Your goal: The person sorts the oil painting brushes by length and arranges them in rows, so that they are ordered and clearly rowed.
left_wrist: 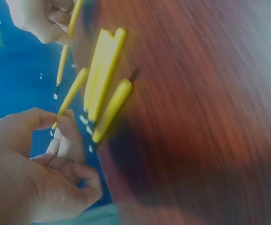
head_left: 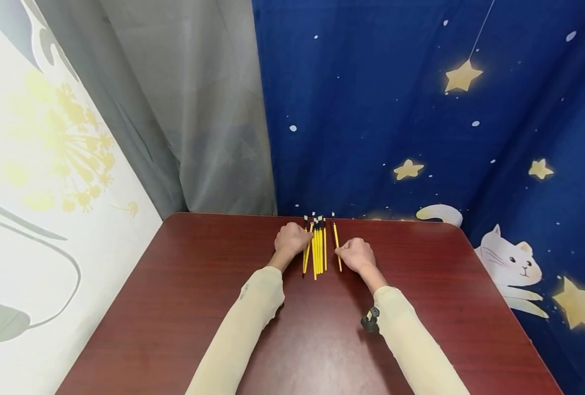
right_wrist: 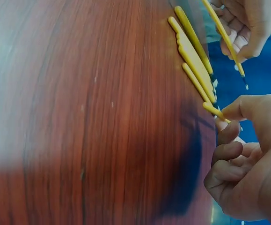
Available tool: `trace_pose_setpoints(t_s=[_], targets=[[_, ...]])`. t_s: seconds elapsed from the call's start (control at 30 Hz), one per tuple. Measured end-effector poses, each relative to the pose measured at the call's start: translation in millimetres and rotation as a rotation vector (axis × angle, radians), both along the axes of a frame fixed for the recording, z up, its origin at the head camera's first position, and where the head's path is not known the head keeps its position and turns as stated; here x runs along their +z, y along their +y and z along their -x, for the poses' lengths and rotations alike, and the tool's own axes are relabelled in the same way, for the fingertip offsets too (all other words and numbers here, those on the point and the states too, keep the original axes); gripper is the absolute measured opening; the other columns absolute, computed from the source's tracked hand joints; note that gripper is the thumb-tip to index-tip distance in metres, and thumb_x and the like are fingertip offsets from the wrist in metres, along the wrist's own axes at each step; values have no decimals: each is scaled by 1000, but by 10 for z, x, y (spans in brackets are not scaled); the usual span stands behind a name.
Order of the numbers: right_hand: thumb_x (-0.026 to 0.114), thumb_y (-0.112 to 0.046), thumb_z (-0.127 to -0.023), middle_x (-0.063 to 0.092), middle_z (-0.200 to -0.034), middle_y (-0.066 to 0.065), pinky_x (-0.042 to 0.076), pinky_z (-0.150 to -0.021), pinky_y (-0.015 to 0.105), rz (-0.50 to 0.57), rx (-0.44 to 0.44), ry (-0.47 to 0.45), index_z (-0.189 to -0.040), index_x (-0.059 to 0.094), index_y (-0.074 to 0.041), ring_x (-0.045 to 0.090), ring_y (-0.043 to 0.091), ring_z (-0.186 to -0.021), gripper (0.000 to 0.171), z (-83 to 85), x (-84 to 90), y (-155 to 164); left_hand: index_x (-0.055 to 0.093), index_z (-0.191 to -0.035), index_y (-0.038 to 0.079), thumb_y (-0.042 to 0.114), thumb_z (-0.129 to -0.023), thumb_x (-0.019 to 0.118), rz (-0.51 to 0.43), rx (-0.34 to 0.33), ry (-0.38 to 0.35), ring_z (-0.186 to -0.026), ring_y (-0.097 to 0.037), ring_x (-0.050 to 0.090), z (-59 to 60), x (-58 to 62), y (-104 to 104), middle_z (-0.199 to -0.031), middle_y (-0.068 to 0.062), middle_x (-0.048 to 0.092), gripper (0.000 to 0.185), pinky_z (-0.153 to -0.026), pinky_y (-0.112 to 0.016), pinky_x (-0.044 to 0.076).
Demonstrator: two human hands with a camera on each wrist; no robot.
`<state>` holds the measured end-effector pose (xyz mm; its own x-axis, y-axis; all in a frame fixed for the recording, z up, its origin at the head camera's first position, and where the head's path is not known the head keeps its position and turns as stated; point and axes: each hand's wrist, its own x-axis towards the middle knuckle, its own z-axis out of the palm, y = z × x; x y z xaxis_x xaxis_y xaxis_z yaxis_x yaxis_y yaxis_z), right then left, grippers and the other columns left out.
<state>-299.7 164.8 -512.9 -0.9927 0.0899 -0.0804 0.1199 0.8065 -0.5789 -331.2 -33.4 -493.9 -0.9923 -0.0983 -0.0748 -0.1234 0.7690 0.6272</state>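
Slim yellow paintbrushes with dark collars and white tips are on the table, several of them in a close bunch (head_left: 318, 252), tips toward the far edge. At the bunch's left side, my left hand (head_left: 291, 237) pinches one paintbrush (left_wrist: 72, 91) between thumb and forefinger. To the right of the bunch, my right hand (head_left: 356, 254) holds a separate paintbrush (head_left: 336, 233) by finger and thumb, its tip pointing away from me. In the right wrist view this paintbrush (right_wrist: 212, 110) is mostly hidden behind the fingers. A gap of tabletop separates it from the bunch.
The dark red wooden table (head_left: 174, 329) has its far edge just beyond the brush tips. Behind it hang a blue curtain (head_left: 352, 137) with stars and a grey curtain (head_left: 223, 137). A small black device (head_left: 370, 320) is worn at my right wrist.
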Motion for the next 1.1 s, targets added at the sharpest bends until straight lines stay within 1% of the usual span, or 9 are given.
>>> trace_pose_setpoints(t_s=[0.13,0.23,0.4,0.5,0.6,0.7,0.83,0.93,1.1], targets=[[64,-39,-83,68,-74,-2,42,-60,29,-5,-14,10,-68,70,-16,59,19,-69,27,-9,10,87,64,-57,15,36,-85,63,-93,-39,19,-52,-18,57,24,13,135,-58,-3,66,35,-50,-28,40],[65,-39,-83,69,-76,-1,42,-59,29,1,-17,6,-68,69,-18,60,20,-69,26,-22,10,160,69,-62,13,34,-85,64,-160,-42,1,-57,-18,63,30,20,246,-67,-6,72,31,-52,-27,43],[65,-39,-83,70,-79,-1,42,-58,29,-13,-40,11,-71,70,-19,60,20,-71,24,-42,10,288,73,-70,10,32,-85,66,-242,-55,-18,-66,-22,71,30,42,414,-70,-8,74,27,-64,-29,52],[65,-40,-82,70,-79,0,42,-60,29,-20,-62,21,-73,70,-18,61,21,-73,24,-49,6,365,73,-73,10,28,-85,66,-321,-58,-27,-70,-23,73,36,44,514,-69,-7,73,23,-72,-29,55],[65,-41,-82,69,-78,0,42,-61,29,-22,-71,20,-73,69,-18,61,21,-73,25,-60,-6,430,73,-74,10,27,-86,66,-369,-60,-45,-73,-24,74,40,32,620,-69,-7,73,22,-75,-30,57],[64,-41,-83,68,-77,1,43,-60,30,-25,-86,18,-72,68,-18,61,22,-72,26,-71,-5,479,75,-74,9,28,-86,66,-346,-65,-62,-72,-23,74,36,42,723,-67,-6,73,24,-79,-33,56],[65,-41,-83,67,-75,1,42,-58,31,-35,-111,18,-71,67,-17,60,22,-70,27,-98,-9,547,75,-72,10,30,-85,65,-274,-77,-63,-69,-20,73,13,55,861,-66,-5,73,26,-76,-30,55],[65,-44,-82,66,-72,0,41,-56,31,-35,-115,2,-70,67,-17,58,21,-68,29,-121,-23,581,74,-69,9,31,-86,65,-230,-67,-71,-67,-19,73,-15,38,937,-67,-6,73,29,-66,-27,52],[66,-44,-82,67,-73,-1,41,-54,30,-33,-123,-11,-69,68,-18,59,21,-68,29,-159,-57,613,74,-66,10,35,-86,65,-182,-58,-85,-63,-20,70,-34,-42,1040,-63,-6,71,33,-56,-27,47]])
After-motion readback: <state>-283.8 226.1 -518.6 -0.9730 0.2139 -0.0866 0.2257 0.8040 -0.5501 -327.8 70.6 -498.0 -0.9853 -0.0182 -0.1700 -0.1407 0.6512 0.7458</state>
